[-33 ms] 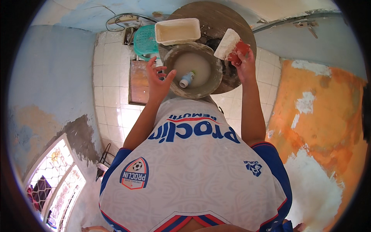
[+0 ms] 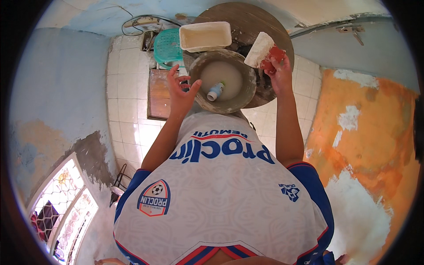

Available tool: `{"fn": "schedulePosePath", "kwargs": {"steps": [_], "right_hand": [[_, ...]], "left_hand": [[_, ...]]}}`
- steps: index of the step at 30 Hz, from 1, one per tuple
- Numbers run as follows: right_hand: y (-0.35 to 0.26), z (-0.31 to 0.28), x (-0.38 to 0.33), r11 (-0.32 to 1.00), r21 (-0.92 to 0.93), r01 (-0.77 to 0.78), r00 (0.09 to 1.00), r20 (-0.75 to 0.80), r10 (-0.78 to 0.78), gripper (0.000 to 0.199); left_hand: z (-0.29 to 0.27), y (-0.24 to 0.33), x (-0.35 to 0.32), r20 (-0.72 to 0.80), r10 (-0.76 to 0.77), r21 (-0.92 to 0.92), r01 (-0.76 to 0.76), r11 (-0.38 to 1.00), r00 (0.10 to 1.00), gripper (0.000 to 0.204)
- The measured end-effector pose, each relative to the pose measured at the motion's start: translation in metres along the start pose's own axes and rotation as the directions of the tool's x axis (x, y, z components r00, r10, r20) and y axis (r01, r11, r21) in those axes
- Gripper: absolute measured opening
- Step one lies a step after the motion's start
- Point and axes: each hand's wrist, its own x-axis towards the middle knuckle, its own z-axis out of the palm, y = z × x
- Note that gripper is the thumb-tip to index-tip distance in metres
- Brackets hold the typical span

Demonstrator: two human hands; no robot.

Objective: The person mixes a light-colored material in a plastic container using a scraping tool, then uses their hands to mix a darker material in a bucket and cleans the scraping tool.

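Note:
My right hand (image 2: pixel 282 76) grips the red handle of a putty scraper (image 2: pixel 259 51), held above the right side of a round dark table (image 2: pixel 263 22). Pale putty cakes the scraper's wide blade. On the left, my left hand (image 2: pixel 180 92) hovers beside the rim of a grey bucket (image 2: pixel 248 88), fingers spread and holding nothing; I cannot tell whether it touches the rim. Cloudy water fills the bucket's lower part. A small blue-and-white bottle (image 2: pixel 216 91) lies tilted in that water. Behind the bucket stands a cream rectangular tray (image 2: pixel 205 25), smeared inside.
A green plastic stool (image 2: pixel 165 46) stands left of the table, with a brown wooden piece (image 2: pixel 159 95) nearer to me. To the right rises an orange wall (image 2: pixel 375 115) with white patches. A window with a grille (image 2: pixel 66 207) is at lower left.
The table, bucket and tray appear very slightly farther right in the picture. Both hands and the scraper look the same.

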Motion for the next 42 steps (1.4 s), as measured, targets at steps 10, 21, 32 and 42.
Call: {"fn": "schedulePosePath", "kwargs": {"steps": [10, 21, 32, 42], "right_hand": [[0.027, 0.129, 0.041, 0.999, -0.008, 0.042, 0.999, 0.026, -0.042, 0.042], [0.077, 0.18, 0.081, 0.533, -0.729, 0.428, 0.902, 0.313, -0.297, 0.029], [0.098, 0.197, 0.095, -0.019, -0.824, 0.566, 0.785, 0.547, -0.29, 0.023], [0.099, 0.208, 0.1, 0.043, -0.829, 0.558, 0.827, 0.551, -0.11, 0.02]], "left_hand": [[-0.074, -0.005, 0.066, 0.036, -0.024, 0.037, 0.023, 0.999, 0.999, 0.088], [-0.131, -0.012, 0.149, 0.145, 0.011, 0.058, -0.019, 0.998, 0.989, 0.084], [-0.15, -0.019, 0.176, 0.204, -0.053, 0.061, 0.042, 0.997, 0.978, 0.081], [-0.155, -0.038, 0.167, 0.217, -0.079, 0.05, 0.07, 0.996, 0.973, 0.078]]}}
